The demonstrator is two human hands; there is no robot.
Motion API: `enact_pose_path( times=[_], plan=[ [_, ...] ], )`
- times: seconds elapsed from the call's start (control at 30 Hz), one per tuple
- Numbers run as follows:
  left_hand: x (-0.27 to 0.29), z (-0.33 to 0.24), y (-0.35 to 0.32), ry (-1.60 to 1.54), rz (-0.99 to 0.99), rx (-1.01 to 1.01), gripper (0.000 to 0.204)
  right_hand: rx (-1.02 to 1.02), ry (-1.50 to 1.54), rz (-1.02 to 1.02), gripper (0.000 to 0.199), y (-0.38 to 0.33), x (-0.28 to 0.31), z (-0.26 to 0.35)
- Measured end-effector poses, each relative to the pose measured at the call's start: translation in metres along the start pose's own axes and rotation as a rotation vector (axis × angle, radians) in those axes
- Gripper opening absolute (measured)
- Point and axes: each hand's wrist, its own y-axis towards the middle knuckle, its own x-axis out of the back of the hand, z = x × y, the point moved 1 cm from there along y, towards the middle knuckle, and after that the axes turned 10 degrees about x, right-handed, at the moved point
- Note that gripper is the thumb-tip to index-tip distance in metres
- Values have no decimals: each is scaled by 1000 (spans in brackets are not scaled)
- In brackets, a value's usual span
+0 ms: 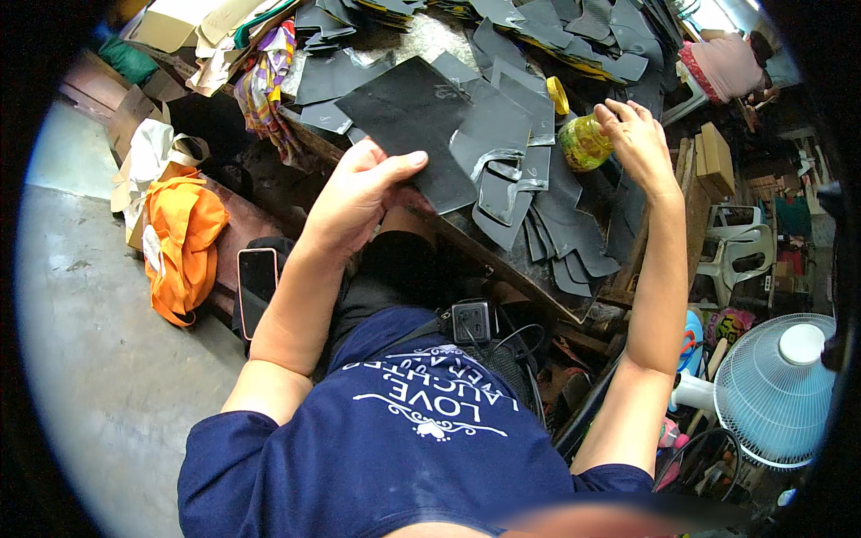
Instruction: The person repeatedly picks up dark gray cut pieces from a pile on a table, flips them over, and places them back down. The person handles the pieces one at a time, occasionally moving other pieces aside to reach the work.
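Observation:
My left hand [369, 184] is closed on a flat black sheet [413, 121], with the thumb on top at its near corner. The sheet is held over the left part of the worktable. Farther right, my right hand [639, 143] grips a clear jar [585, 143] with a yellow rim and yellowish-green contents, tilted on its side. A round yellow piece [557, 95], like a lid, is just beyond the jar. Under and between my hands lie several cut black pieces [498, 121], some with whitish smears along their edges.
Stacks of black pieces [574, 40] cover the far side of the table. A colourful cloth [269, 85] hangs at its left edge. An orange bag [184, 238] and a phone [257, 282] are on the left. On the right are a fan [776, 390], white chair [735, 247] and another person [726, 67].

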Motion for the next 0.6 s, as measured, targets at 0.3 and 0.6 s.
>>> enact_pose_path(
  times=[0.3,0.6],
  plan=[
    [-25,-3,11,-61,214,-56,26,103,35,-361,60,-30,39,5],
    [-39,1,14,-37,252,36,35,182,798,-469,91,-68,54,78]
  ],
)
